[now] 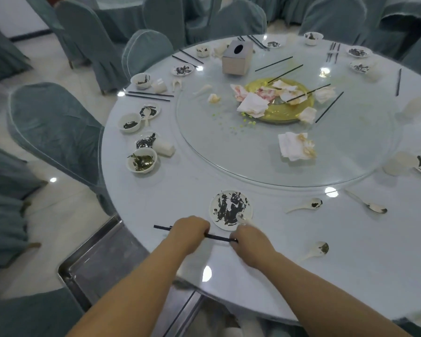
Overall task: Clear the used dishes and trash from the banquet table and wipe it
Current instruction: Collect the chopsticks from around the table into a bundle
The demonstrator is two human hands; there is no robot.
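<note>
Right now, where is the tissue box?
The tissue box stands at the far side of the table, just beyond the turntable, behind the yellow dish.

The chopsticks (218, 237) I held were black, the plate (230, 209) white with dark smears, the table (350, 251) pale blue-grey, the platter (281, 114) yellow, the chair covers (54, 132) teal.

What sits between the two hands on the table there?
In the head view, a thin black chopstick spans the gap on the pale round table. The left hand grips it, and the right hand holds its other end.
</note>
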